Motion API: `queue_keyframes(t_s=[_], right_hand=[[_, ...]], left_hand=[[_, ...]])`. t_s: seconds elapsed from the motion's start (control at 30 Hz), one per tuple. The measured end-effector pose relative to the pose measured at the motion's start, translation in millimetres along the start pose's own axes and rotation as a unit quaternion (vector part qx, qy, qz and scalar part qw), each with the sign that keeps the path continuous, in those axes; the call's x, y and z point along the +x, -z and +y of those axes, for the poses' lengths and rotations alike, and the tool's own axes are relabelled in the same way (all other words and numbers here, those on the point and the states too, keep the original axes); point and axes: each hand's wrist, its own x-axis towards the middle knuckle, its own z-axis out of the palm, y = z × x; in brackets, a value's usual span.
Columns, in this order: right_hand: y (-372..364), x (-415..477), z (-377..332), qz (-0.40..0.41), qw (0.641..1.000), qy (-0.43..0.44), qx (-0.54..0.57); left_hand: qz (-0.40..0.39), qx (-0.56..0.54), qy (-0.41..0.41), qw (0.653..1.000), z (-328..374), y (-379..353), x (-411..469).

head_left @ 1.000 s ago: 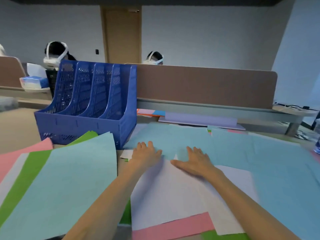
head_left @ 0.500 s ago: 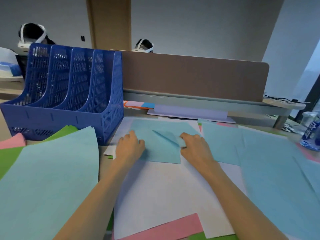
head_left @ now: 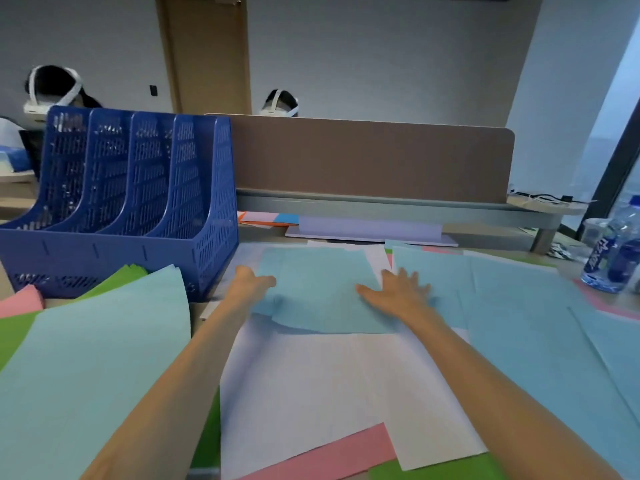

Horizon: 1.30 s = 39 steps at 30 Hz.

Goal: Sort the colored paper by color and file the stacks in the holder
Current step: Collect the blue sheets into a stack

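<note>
Far left: pink sheet (head_left: 19, 301), green sheets (head_left: 121, 277) and a big pale-blue sheet (head_left: 93, 358) overlap, cut off by the frame edge. Behind them the blue file holder (head_left: 131, 209) stands upright w/ four slots; none shows paper, though the slot floors are hidden by the front wall.

Centre: left hand (head_left: 247, 284) is on the left edge of the blue sheet (head_left: 318, 289), thumb on top; fingers look tucked at or under the edge, so whether it's a true pinch I can't tell. Right hand (head_left: 403, 294) lies flat and spread, palm down, on the sheet's right part, gripping nothing. The blue sheet sits on white sheets (head_left: 329, 393), straight ahead between the hands, long axis roughly side to side. Holder is off to the left, so the left hand is nearer it. Judgement: the sheet likely goes right, to the blue spread (head_left: 536, 323), before any filing.

Right: more blue, w/ pink strips peeking out; can't count layers. Water bottles (head_left: 613, 252) stand at the far right, partly cut off. Near-edge pink (head_left: 329, 452) and green (head_left: 433, 471) are also cropped.
</note>
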Motion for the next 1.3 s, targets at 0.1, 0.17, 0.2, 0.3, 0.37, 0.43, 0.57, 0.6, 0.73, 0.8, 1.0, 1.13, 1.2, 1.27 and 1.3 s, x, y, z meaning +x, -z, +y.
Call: queue_keyframes(t_s=[0.1,0.17,0.2,0.3,0.37,0.43,0.57,0.6,0.73,0.8,1.0,1.13,1.2,1.27,1.3], right_hand=[[8,1,31,-0.034,0.996,-0.084,-0.01],[11,-1,37,0.006,0.999,-0.047,-0.009],[13,-3,35,0.028,0.999,-0.025,-0.032],[19,-10,30,0.062,0.991,0.008,-0.117],[22,-11,35,0.074,0.987,0.012,-0.142],[27,-13,38,0.104,0.984,0.016,-0.142],[33,-22,13,0.167,0.976,0.064,-0.127],[33,-26,2,0.154,0.978,0.095,-0.103],[30,-39,-32,-0.129,0.969,0.19,0.088],[25,-33,-28,-0.125,0.967,0.193,0.111],[-13,-22,2,-0.133,0.976,0.149,-0.084],[-8,-16,-8,-0.143,0.977,0.157,0.009],[7,-17,-11,-0.132,0.972,0.164,0.103],[19,-14,-7,-0.052,0.962,0.149,0.222],[23,-10,-2,0.007,0.945,0.131,0.299]], left_hand=[[-0.033,0.005,0.022,0.999,1,-1,2],[-0.045,0.016,0.02,0.999,2,-4,4],[-0.052,0.017,0.015,0.998,2,-7,4],[-0.073,-0.002,-0.005,0.997,5,-14,2],[-0.097,-0.041,-0.005,0.994,8,-15,-1],[-0.111,-0.064,-0.003,0.992,10,-13,-4],[-0.152,-0.047,-0.01,0.987,7,-10,-8],[-0.167,-0.036,-0.009,0.985,5,-10,-9],[-0.206,-0.033,0.0,0.978,1,-16,-9],[-0.208,-0.042,0.01,0.977,1,-19,-6],[-0.174,-0.031,-0.045,0.983,7,-34,-4],[-0.159,-0.017,-0.091,0.983,9,-45,2],[-0.109,0.01,-0.172,0.979,11,-39,2],[-0.093,0.006,-0.267,0.959,15,-25,0],[-0.098,-0.038,-0.29,0.951,17,-16,-5]])
